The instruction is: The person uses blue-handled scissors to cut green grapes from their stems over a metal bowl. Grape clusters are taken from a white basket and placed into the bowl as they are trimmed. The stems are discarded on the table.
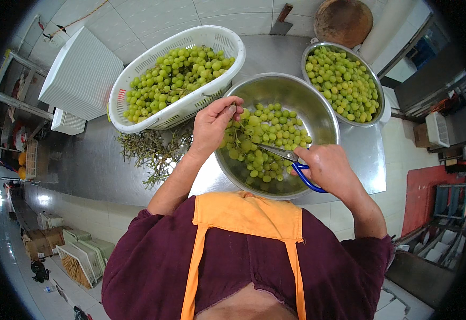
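My left hand (217, 122) pinches the stem end of a bunch of green grapes (250, 130), which hangs over the left part of a large stainless steel bowl (325, 104). Blue-handled scissors (291, 155) are in my right hand (323, 166) at the bowl's right rim. Their tips reach in beside the bunch; whether the blades are parted is hard to tell. Loose green grapes (283, 128) lie in the bowl under both hands. Left of my left wrist, bare grape stems (153, 152) are heaped on the steel table (93, 160).
A white plastic basket (177, 106) of grape bunches stands at the back left, beside stacked white trays (83, 74). A second steel bowl (381, 86) full of loose grapes stands at the back right. A cleaver (282, 22) and a round wooden board (343, 22) are by the wall.
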A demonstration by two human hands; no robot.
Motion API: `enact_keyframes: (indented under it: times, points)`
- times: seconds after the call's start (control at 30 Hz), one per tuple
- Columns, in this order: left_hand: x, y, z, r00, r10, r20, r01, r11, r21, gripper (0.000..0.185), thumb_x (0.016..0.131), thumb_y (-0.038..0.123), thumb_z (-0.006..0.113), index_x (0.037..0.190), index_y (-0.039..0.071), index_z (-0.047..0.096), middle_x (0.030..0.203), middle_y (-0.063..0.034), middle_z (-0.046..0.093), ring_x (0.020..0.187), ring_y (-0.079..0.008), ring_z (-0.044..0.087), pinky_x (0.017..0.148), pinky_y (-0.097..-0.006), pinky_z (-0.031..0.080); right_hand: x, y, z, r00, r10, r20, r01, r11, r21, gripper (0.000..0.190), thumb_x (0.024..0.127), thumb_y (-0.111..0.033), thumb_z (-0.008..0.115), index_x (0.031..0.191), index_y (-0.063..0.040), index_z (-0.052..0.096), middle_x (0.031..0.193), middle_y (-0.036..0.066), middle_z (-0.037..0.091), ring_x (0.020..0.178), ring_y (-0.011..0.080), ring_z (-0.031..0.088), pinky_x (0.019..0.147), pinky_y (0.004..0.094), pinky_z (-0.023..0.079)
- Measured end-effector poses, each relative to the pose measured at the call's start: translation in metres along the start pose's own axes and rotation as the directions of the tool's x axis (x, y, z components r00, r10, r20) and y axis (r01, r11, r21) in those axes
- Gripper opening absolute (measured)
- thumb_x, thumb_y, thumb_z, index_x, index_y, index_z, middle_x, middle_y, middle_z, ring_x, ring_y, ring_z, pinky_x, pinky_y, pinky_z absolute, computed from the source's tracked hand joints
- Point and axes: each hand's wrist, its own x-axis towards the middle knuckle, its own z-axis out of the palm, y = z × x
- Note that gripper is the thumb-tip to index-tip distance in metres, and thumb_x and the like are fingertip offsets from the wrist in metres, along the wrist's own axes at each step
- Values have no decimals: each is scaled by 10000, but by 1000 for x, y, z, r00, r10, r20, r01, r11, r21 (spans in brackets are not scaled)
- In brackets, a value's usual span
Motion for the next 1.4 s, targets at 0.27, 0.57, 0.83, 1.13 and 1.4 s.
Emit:
enact_keyframes:
  times: [0.27,0.57,0.83,1.13,1.4]
  points:
    - [-2,-4,-7,999,-11,-38,4,987,-161,212,967,43,517,1131,-44,619,937,-59,636,842,-124,565,785,-245,471,-14,15,31,980,188,-60,-60,574,817,415,844,-196,730,1195,-22,595,878,95,670,776,164,653,696,279,507]
    - [-20,3,22,998,-28,-53,14,970,-242,216,964,36,523,1146,-38,613,956,-66,644,836,-125,570,798,-252,477,47,-20,59,958,39,-283,233,465,854,533,865,-175,706,1332,-74,469,1016,131,672,873,219,664,746,338,517]
    - [-31,5,31,990,-33,-138,3,977,-213,220,966,43,519,1150,-38,606,953,-59,634,838,-122,576,798,-242,481,0,1,51,978,66,-196,98,685,722,492,831,-294,736,1236,-86,551,875,158,669,776,300,667,704,366,506]
    - [-25,1,41,999,-22,-40,16,988,-155,183,956,24,527,1102,-40,618,951,-54,640,862,-136,606,817,-257,496,4,0,49,939,287,-191,92,326,941,493,814,-140,755,1252,-48,549,870,49,676,792,99,627,736,255,498]
    - [-10,-34,19,990,137,15,-136,954,268,133,908,-7,585,1014,1,665,1009,-16,636,957,-115,590,872,-237,462,26,-11,51,917,385,-105,3,257,966,448,834,-125,737,1232,-31,553,777,10,623,633,67,558,564,230,448]
